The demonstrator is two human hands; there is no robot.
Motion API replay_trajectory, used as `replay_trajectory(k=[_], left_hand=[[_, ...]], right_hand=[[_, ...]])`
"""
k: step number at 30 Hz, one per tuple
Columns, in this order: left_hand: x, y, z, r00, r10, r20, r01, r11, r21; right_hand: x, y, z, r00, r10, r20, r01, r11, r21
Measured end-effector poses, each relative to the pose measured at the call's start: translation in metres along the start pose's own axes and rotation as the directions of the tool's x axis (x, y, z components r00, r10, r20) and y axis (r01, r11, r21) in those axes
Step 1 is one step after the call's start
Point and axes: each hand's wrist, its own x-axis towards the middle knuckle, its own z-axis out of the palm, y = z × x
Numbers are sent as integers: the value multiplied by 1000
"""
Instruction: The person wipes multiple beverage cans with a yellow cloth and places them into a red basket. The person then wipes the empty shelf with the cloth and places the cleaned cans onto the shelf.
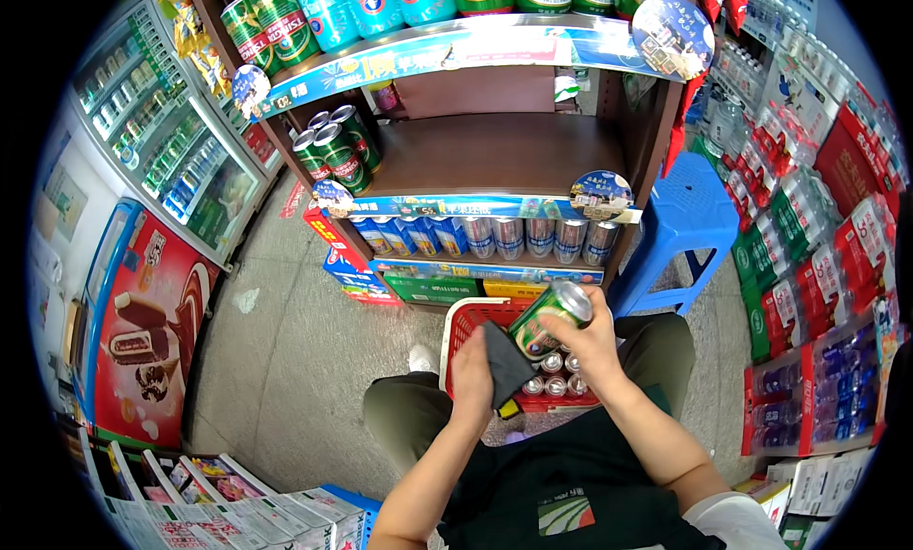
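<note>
My right hand (pixel 588 336) grips a green Tsingtao beer can (pixel 549 320), tilted, over a red plastic basket (pixel 467 313) between my knees. A dark grey cloth (pixel 508 364) is held in my left hand (pixel 471 371), against the can's lower left side. Several upright cans (pixel 555 386) with silver tops show inside the basket; my hands hide part of its contents. On the brown middle shelf (pixel 499 150) in front of me, a small group of green Tsingtao cans (pixel 342 157) stands at the left end.
Blue and silver cans (pixel 510 237) line the lower shelf, and more beer cans (pixel 285 22) fill the top one. A blue plastic stool (pixel 674 222) is right of the rack, near packed drink bottles (pixel 799 264). An ice-cream freezer (pixel 153 329) and glass-door fridges (pixel 171 136) are at left.
</note>
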Motion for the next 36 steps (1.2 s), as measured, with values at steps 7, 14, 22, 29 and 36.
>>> replay_trajectory(k=[7, 14, 22, 29, 36], left_hand=[[-30, 30, 58, 476, 674, 565, -684, -119, 719], [-2, 22, 25, 466, 765, 443, -678, -13, 735], [14, 31, 16, 931, 307, 197, -343, 919, 192], [45, 34, -5, 954, 264, 139, -279, 955, 104], [64, 13, -38, 850, 383, 361, -481, 289, 828]], right_hand=[[-14, 18, 12, 957, 268, -111, -225, 927, 301], [-15, -4, 16, 921, 389, 18, -357, 827, 434], [-5, -3, 11, 857, 454, 243, -515, 737, 439], [1, -11, 19, 918, 307, 250, -379, 865, 329], [18, 1, 13, 878, 35, 477, 0, 997, -72]])
